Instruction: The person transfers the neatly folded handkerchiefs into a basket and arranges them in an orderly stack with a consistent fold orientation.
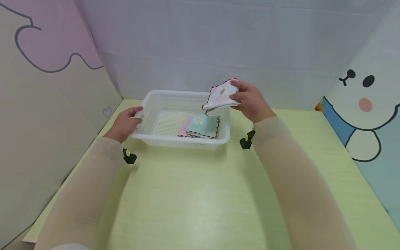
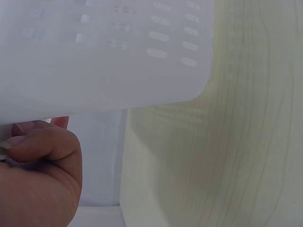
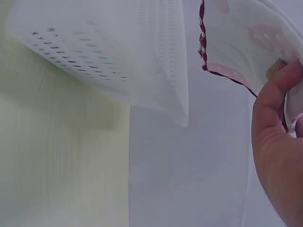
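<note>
A white plastic basket (image 1: 176, 141) with slotted walls stands on the table. At its left end my left hand (image 1: 124, 122) grips the rim; the left wrist view shows the curled fingers of that hand (image 2: 45, 165) by the basket wall (image 2: 94, 71). My right hand (image 1: 251, 100) pinches a folded handkerchief (image 1: 220, 95), white with pink patches and a dark stitched edge, above the basket's right end. In the right wrist view the handkerchief (image 3: 236, 42) hangs apart from the basket (image 3: 109, 52). A green folded handkerchief (image 1: 204, 125) with a daisy lies inside, partly over a pink one (image 1: 184, 126).
The pale green table (image 1: 193, 194) runs toward me in front of the basket. A grey-white curtain (image 1: 193, 48) closes off the back. Printed panels stand at the left (image 1: 59, 104) and the right (image 1: 368, 114). Small black devices (image 1: 246, 141) sit at both wrists.
</note>
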The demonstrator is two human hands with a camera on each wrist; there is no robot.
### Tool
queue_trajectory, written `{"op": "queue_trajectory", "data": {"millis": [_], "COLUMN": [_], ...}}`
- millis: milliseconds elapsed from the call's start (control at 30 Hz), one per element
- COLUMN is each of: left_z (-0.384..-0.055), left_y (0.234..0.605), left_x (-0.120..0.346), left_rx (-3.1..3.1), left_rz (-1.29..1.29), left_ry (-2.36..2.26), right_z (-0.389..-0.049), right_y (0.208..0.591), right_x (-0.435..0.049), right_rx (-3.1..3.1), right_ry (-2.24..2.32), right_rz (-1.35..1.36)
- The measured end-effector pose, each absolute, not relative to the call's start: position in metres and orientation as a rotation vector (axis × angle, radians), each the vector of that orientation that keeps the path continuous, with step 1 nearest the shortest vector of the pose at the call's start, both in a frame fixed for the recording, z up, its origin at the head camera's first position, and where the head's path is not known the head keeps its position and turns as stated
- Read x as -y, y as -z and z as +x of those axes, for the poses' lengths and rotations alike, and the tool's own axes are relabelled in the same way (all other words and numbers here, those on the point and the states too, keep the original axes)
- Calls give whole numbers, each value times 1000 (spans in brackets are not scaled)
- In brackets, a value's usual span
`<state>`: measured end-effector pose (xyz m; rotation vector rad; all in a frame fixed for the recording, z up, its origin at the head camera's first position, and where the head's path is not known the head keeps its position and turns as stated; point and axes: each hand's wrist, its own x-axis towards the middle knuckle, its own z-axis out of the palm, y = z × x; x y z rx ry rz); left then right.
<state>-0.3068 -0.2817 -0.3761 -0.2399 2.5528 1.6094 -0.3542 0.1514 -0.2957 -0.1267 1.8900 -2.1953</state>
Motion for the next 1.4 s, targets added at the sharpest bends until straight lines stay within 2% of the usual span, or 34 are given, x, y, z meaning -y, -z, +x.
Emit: {"op": "queue_trajectory", "data": {"millis": [600, 1400], "left_z": [-304, -303], "left_y": [374, 373], "left_x": [285, 288], "left_rx": [-2565, -2591], "left_rz": [-245, -279], "left_ry": [-1590, -1572], "right_z": [-350, -353], "right_y": [308, 325], "right_x": [-97, -54], "right_rx": [-1787, -1693], "right_ry": [2229, 2228], "right_rz": [-198, -186]}}
